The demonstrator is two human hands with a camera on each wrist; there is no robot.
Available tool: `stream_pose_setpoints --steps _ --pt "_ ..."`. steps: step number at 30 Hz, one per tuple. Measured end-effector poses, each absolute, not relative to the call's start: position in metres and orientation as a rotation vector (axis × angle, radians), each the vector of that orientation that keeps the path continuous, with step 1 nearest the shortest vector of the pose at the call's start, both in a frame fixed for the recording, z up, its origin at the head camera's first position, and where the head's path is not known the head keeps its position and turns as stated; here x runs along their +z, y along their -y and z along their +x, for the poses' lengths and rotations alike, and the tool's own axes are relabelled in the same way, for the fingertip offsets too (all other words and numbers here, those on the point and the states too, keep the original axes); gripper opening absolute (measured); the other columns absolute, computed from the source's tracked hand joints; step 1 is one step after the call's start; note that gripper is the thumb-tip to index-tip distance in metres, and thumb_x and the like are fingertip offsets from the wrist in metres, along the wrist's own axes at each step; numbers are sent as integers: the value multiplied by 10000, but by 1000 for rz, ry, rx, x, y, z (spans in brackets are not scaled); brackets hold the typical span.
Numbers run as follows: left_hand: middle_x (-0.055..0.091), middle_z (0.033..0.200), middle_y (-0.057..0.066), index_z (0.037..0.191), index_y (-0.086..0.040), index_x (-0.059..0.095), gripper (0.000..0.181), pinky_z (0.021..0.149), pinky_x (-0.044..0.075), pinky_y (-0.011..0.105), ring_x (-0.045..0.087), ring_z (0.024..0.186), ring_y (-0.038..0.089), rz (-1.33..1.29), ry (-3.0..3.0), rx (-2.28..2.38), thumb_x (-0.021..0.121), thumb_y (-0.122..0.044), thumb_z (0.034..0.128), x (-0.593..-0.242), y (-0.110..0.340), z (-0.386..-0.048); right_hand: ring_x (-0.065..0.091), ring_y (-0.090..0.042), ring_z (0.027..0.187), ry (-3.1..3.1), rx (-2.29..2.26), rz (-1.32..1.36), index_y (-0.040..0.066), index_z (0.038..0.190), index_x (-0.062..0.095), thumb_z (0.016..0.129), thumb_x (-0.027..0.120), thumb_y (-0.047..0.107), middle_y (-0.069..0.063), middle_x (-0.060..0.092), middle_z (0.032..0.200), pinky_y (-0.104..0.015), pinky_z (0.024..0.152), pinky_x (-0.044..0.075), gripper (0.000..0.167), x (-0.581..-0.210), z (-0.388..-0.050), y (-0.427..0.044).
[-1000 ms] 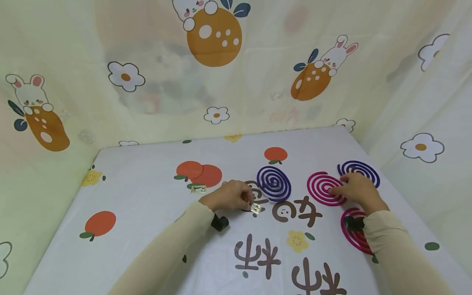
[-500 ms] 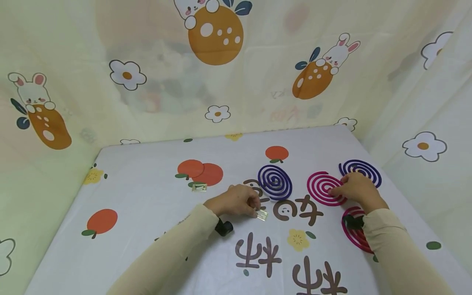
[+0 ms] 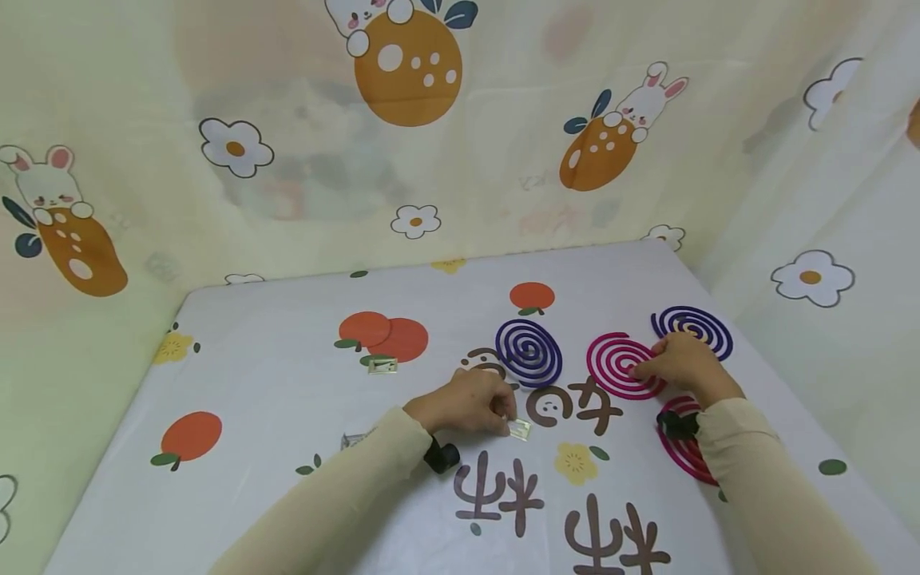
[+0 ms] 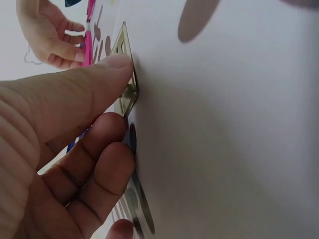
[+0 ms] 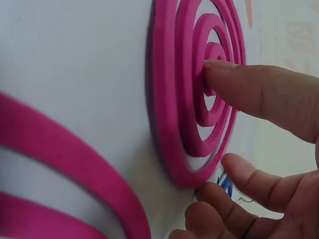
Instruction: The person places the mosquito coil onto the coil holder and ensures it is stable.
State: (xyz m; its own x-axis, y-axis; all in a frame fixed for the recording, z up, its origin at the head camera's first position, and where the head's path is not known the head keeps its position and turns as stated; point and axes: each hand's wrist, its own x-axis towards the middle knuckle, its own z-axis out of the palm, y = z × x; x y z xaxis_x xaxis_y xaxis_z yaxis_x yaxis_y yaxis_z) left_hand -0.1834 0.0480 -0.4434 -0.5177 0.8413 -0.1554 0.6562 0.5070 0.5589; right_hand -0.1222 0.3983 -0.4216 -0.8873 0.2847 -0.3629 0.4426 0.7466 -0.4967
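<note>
Nearest, two sleeves point(image 3: 316, 507) reach in, with two black wrist devices point(image 3: 442, 457) at their cuffs, over a counter point(image 3: 273, 383) that carries four coils, two pink and two dark blue, and three small metal pieces. Take the central pink coil point(image 3: 624, 366) as landmark. Nearer and to its right lies the other pink coil point(image 3: 688, 457), partly covered by the right wrist. Well to its left, also nearer, one metal piece point(image 3: 354, 440) peeks out beside the left sleeve. Of the two hands, the left hand point(image 3: 467, 403), nearer than the landmark and left of it, pinches a second metal piece point(image 3: 521, 430) by thumb and finger; the right hand point(image 3: 688, 369) overlaps the landmark's right side, thumb resting at its centre, the other fingers loosely bent. About level with it, far left, lies the third metal piece point(image 3: 382, 366). One blue coil point(image 3: 529, 352) is on its left, the other blue coil point(image 3: 693, 321) farther off on its right. Behind hangs a curtain point(image 3: 309, 239) with three printed rabbits. Compared with a second ago, the pinched piece has come nearer and slightly right, the piece by the sleeve has become visible, and the coils and right hand have kept their places
</note>
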Motion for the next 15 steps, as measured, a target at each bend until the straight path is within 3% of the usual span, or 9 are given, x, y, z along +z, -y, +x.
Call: stream_pose_setpoints --steps 15 --pt "605 756 -177 893 -217 771 125 927 334 350 534 777 -7 1284 -2356 613 880 -184 843 -443 -59 -170 501 -311 916 -2636 -915 605 -116 1227 556 850 845 266 -224 555 1055 -350 690 470 610 -419 -121 -396"
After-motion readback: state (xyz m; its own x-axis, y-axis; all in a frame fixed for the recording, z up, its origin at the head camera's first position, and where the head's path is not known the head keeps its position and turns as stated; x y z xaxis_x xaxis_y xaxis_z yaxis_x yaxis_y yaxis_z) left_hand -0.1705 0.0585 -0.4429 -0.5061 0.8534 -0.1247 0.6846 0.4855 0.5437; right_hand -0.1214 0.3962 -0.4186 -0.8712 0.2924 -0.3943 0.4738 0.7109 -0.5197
